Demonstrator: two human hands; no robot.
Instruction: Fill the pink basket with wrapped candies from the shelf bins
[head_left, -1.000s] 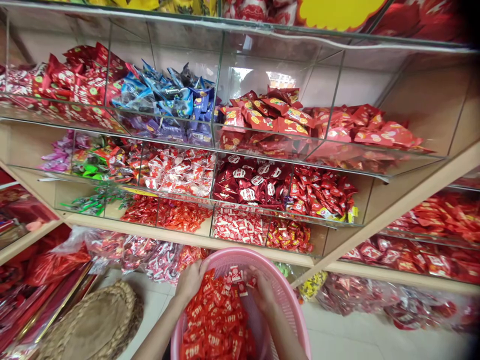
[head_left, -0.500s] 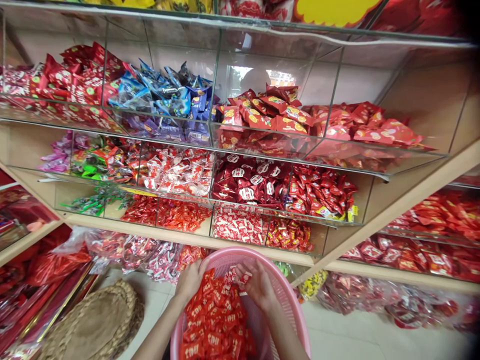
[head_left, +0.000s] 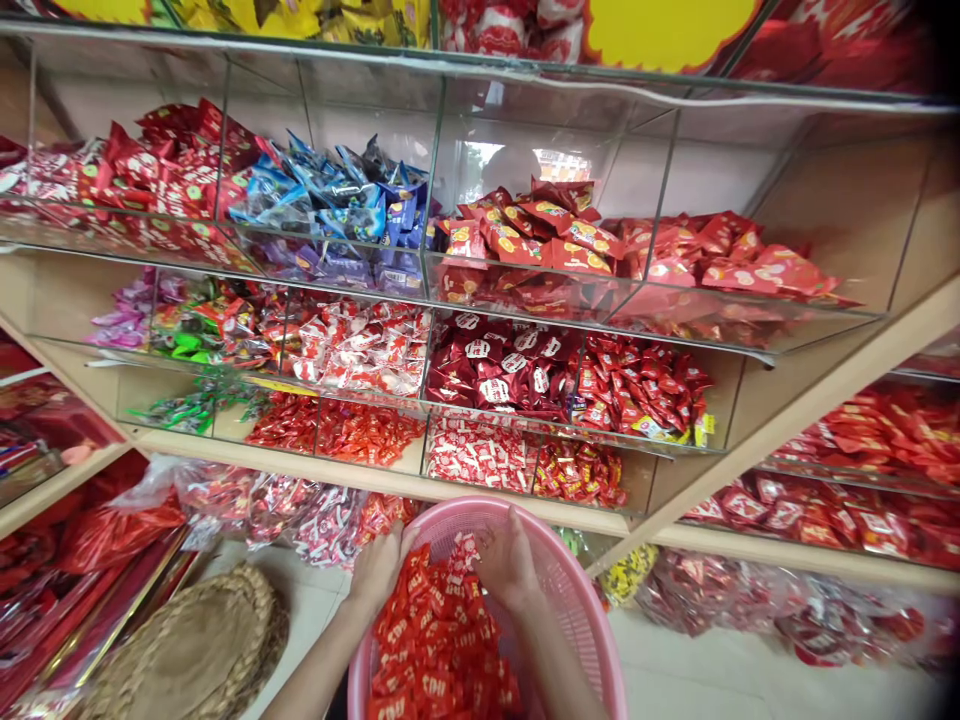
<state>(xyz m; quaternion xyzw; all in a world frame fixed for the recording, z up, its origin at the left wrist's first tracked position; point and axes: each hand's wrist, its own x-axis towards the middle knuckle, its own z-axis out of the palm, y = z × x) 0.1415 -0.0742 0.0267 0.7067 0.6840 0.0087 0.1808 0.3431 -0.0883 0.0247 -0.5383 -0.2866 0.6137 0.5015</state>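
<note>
A pink plastic basket [head_left: 581, 610] holds many red-wrapped candies [head_left: 439, 640], with a few white-and-red wrapped candies [head_left: 463, 553] near its far side. My left hand [head_left: 379, 570] is closed on the basket's left rim. Inside the basket, my right hand [head_left: 511, 565] hovers just right of the white-and-red candies. Its fingers are loosely curved and its thumb stands apart. No candy shows in that hand, though part of the palm is hidden.
Glass-fronted shelves [head_left: 420, 400] with many wrapped candies in compartments rise ahead. Bagged candies [head_left: 322, 525] lie beneath them. A woven straw stool [head_left: 187, 640] stands on the floor at left. More bags [head_left: 750, 600] lie at right below another shelf.
The white-and-red candies that lay in my right hand's fingers are out of it, and some now rest on the red ones. My left hand stays on the rim.
</note>
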